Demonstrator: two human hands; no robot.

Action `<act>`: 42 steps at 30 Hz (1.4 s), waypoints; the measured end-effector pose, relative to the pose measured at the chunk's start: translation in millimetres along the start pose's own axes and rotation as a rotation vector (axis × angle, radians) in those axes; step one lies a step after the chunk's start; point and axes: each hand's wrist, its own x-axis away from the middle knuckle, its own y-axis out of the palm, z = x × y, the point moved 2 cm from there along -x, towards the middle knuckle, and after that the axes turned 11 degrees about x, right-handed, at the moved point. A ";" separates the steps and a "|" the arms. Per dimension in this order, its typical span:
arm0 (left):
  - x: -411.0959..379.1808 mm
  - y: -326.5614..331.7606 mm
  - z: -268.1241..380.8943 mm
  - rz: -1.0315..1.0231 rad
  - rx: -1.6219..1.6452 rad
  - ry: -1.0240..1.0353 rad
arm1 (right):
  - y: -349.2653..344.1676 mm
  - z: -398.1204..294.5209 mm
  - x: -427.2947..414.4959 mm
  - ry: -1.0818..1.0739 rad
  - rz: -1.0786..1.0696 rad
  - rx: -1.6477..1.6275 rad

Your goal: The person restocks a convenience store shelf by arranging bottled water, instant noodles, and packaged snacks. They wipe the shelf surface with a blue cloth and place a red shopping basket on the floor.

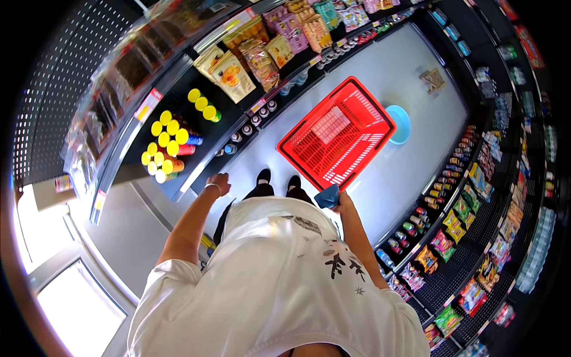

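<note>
My right hand (pixel 342 201) grips a folded blue cloth (pixel 328 196) in front of my right hip. Just beyond the cloth is a red plastic shopping basket (pixel 308 154), with a pale gridded panel (pixel 331 125) at its bottom. Whether the hand also touches the basket's near rim, I cannot tell. My left hand (pixel 218 182), with a bracelet at the wrist, hangs near the front edge of the lower left shelf (pixel 200 167). Its fingers look curled and no object shows in it. Yellow-lidded canisters (pixel 173 127) stand on that shelf.
A light blue basin (pixel 398 125) sits on the floor behind the basket, and a piece of cardboard (pixel 432 81) lies farther off. Bagged snacks (pixel 232 76) fill the left shelving. Drink cans (pixel 439 187) and chip bags (pixel 454 225) line the right shelving. A bright glass door (pixel 82 308) is at lower left.
</note>
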 end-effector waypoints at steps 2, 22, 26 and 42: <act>14.2 9.9 -16.5 0.063 0.164 -0.083 | -20.6 3.2 -36.4 0.132 -0.095 0.068; 70.0 49.4 -9.8 0.232 0.523 -0.071 | -77.1 7.7 -118.5 -0.932 0.040 1.270; 32.1 5.7 11.2 0.420 0.618 0.219 | -83.0 -15.2 -113.2 -1.095 -0.009 2.198; 76.2 -216.0 93.3 0.019 0.865 0.967 | 187.8 -63.6 182.5 -0.591 -0.054 -0.314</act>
